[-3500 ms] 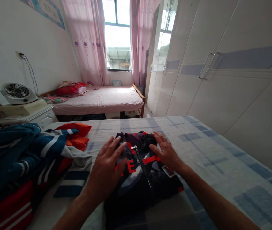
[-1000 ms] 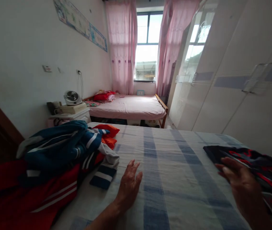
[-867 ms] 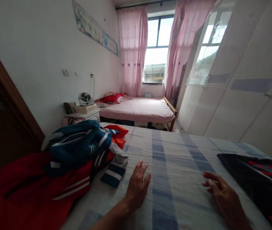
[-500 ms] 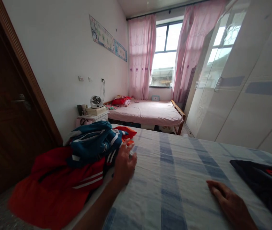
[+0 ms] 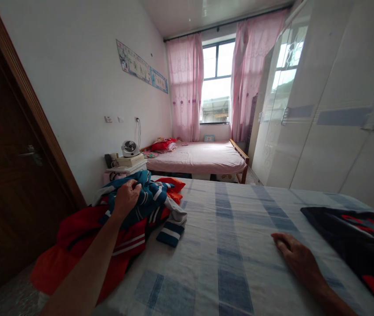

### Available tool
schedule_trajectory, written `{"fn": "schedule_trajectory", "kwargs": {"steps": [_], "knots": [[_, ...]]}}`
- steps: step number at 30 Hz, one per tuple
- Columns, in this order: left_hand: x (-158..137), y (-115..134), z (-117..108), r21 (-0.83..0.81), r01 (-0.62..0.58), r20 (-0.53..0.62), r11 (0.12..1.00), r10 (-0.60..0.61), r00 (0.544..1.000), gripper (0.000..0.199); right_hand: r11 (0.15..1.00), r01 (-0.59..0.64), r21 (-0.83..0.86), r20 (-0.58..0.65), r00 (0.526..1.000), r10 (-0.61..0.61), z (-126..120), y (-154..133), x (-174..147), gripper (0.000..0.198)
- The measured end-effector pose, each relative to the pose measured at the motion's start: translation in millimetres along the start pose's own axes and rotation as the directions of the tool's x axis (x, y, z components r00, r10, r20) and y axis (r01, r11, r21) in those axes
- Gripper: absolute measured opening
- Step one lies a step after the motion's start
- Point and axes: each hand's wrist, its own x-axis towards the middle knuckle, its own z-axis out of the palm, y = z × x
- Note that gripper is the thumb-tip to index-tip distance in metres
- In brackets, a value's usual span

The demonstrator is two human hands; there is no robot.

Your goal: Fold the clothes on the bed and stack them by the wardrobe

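My left hand [image 5: 127,196] is closed on the fabric of a teal jacket [image 5: 149,199] with white stripes, on top of a clothes pile at the bed's left edge. A grey sleeve with a navy-and-white cuff [image 5: 172,232] hangs out of the pile onto the sheet. Beneath the jacket lies a red garment [image 5: 131,240] with white stripes, and orange cloth [image 5: 175,186] shows behind. My right hand [image 5: 295,254] is over the striped sheet, empty, its fingers loosely extended and close together. To its right lies a dark garment [image 5: 341,237] with red markings.
The blue-and-white striped bed [image 5: 203,263] fills the foreground. Past it stand a pink-sheeted bed [image 5: 196,158] and a bedside cabinet [image 5: 134,167] bearing a small fan [image 5: 130,149]. A white wardrobe [image 5: 332,145] lines the right side; a brown door [image 5: 12,184] is at left.
My left hand has moved left from the pile's right side onto the teal jacket and closed on it. The striped cuff now shows on the sheet. The view has tilted up and shifted right.
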Motion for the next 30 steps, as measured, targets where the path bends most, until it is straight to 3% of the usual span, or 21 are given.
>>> {"fn": "schedule_trajectory", "kwargs": {"steps": [5, 10, 12, 14, 16, 17, 23, 26, 28, 30], "knots": [[7, 68, 4, -0.44, -0.042, -0.014, 0.897, 0.04, 0.999, 0.023, 0.999, 0.034, 0.003, -0.016, 0.999, -0.034, 4, 3, 1, 0.042], [-39, 151, 26, -0.709, -0.04, 0.144, 0.704, 0.2, 0.969, 0.027, 0.999, 0.052, 0.003, -0.023, 0.998, -0.052, 3, 0, -1, 0.038], [-64, 175, 42, -0.762, 0.007, 0.267, 0.647, 0.304, 0.915, 0.029, 0.998, 0.056, 0.002, -0.028, 0.998, -0.056, 1, -6, -3, 0.037], [-85, 186, 60, -0.74, 0.007, 0.392, 0.672, 0.424, 0.816, 0.031, 0.998, 0.057, 0.008, -0.026, 0.998, -0.057, -1, -11, -6, 0.035], [-101, 184, 78, -0.667, -0.049, 0.484, 0.743, 0.482, 0.731, 0.032, 0.998, 0.056, 0.015, -0.01, 0.998, -0.056, -3, -14, -8, 0.034], [-107, 177, 87, -0.627, -0.077, 0.512, 0.775, 0.485, 0.709, 0.031, 0.998, 0.058, 0.019, 0.001, 0.998, -0.058, -3, -15, -8, 0.033], [-131, 104, 107, -0.371, -0.227, 0.622, 0.901, 0.422, 0.659, 0.031, 0.997, 0.048, 0.055, 0.013, 0.999, -0.049, -4, -12, -8, 0.025], [-145, 73, 108, -0.269, -0.326, 0.663, 0.906, 0.42, 0.62, 0.046, 0.994, 0.031, 0.105, 0.019, 0.999, -0.033, -3, -13, -8, 0.025], [-151, 61, 111, -0.196, -0.382, 0.664, 0.903, 0.409, 0.626, 0.052, 0.989, 0.019, 0.148, 0.031, 0.999, -0.024, -3, -15, -8, 0.026], [-152, 55, 116, -0.129, -0.409, 0.656, 0.903, 0.387, 0.648, 0.036, 0.98, 0.001, 0.199, 0.053, 0.999, -0.012, -7, -17, -9, 0.028]]}}
